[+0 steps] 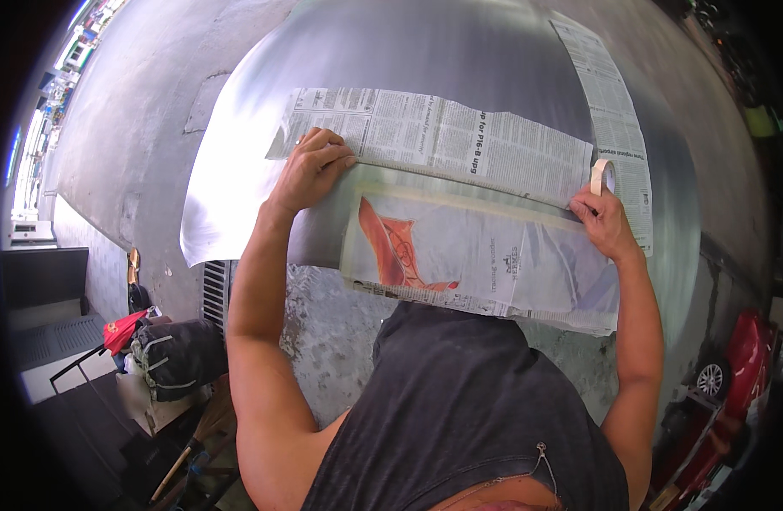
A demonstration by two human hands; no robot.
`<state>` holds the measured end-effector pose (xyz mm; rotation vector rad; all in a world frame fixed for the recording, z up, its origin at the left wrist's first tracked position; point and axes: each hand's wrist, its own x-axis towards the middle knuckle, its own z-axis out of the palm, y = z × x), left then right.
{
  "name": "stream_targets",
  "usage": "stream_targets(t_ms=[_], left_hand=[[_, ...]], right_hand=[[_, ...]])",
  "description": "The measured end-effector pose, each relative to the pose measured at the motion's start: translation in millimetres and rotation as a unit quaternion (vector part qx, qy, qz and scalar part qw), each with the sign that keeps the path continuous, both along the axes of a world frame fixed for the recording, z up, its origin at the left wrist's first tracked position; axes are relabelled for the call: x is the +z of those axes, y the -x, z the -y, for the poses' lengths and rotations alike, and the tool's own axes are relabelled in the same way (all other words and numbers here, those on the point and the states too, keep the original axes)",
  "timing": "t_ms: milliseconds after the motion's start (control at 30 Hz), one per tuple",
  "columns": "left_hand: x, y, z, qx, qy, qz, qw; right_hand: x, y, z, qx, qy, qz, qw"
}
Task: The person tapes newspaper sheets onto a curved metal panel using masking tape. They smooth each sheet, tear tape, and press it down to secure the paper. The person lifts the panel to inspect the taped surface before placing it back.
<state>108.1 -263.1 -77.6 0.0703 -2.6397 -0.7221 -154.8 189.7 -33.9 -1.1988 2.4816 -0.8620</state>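
A long newspaper sheet lies across a smooth, shiny silver-grey panel, which looks like part of a car body. My left hand is closed, its fingers bunched on the sheet's near edge toward the left end. At the right end, my right hand is closed by the sheet's corner. A roll of pale masking tape stands against its fingers, seemingly held by them. Between my forearms a second newspaper sheet, with an orange picture, hangs over the panel's near edge, bordered along its top by a pale strip.
Another newspaper strip runs along the panel's right side. At lower left are a black bag, a red cloth and a broom. A floor grate lies left of my left forearm. A red car is at lower right.
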Motion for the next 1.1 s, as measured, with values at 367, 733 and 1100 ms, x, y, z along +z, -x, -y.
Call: stream_targets(t_ms=[367, 733, 1100], left_hand=[[31, 16, 0, 0.021, -0.003, 0.154, 0.988], [17, 18, -40, -0.053, 0.196, 0.143, 0.969], [14, 16, -58, -0.006, 0.191, 0.118, 0.974]], right_hand=[[24, -3, 17, -0.123, -0.129, 0.108, 0.978], [27, 8, 15, -0.061, -0.161, 0.088, 0.981], [22, -1, 18, -0.107, -0.166, 0.049, 0.979]])
